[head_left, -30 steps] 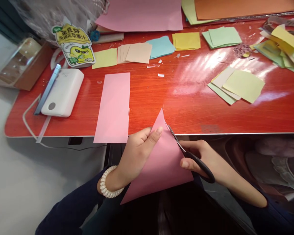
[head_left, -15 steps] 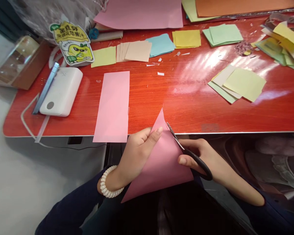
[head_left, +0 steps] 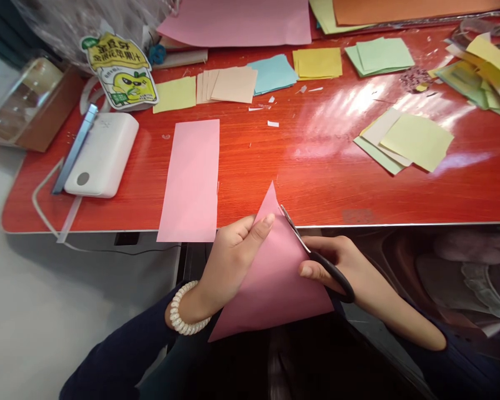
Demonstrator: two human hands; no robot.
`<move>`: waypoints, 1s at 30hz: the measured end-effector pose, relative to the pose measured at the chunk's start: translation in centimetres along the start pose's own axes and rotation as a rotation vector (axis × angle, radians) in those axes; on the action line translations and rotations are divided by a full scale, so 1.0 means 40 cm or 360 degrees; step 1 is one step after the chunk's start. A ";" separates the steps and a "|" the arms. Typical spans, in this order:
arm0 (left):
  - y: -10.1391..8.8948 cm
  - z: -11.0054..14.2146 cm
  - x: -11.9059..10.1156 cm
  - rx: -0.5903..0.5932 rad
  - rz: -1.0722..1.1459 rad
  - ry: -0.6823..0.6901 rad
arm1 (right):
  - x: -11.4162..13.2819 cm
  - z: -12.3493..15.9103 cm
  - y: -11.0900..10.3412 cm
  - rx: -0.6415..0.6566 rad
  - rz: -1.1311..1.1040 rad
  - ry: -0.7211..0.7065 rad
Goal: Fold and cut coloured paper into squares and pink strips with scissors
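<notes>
Pink sheet (head_left: 275,289), one: in front of the red table (head_left: 316,189), pinched near its raised corner between left hand's (head_left: 235,253) closed thumb and fingers, presumably to steady the edge. Scissors (head_left: 334,272), black-handled: right hand's (head_left: 350,264) fingers wrap the handles, blades lying along that edge, apparently for trimming. Versus earlier: right thumb and handles sit slightly nearer left hand; left grip matches.

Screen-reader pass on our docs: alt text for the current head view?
A person's left hand grips a pink sheet while the right hand holds black-handled scissors at its right edge. On a red table, a pink strip lies to the left and stacks of coloured paper sit farther back.
</notes>
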State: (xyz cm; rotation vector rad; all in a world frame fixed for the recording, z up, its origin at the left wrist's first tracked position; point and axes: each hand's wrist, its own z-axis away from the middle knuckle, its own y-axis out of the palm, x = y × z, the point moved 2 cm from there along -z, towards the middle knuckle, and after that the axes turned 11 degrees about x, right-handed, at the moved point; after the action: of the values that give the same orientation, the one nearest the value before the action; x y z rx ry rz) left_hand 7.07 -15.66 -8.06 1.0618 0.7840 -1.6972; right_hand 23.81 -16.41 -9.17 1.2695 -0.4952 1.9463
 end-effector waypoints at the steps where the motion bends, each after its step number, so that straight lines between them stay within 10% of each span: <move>1: 0.000 0.000 0.000 -0.0007 -0.0003 0.0000 | -0.001 0.000 0.000 -0.0003 0.0017 -0.0001; 30: -0.003 0.019 -0.018 0.0192 -0.0034 -0.0051 | 0.067 0.007 -0.014 -0.0567 0.0064 -0.0360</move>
State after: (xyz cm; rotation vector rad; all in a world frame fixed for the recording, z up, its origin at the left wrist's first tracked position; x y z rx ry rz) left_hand 6.87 -15.99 -7.10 1.1092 0.6816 -1.7938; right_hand 23.81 -15.24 -6.68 1.2555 -0.9422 1.6587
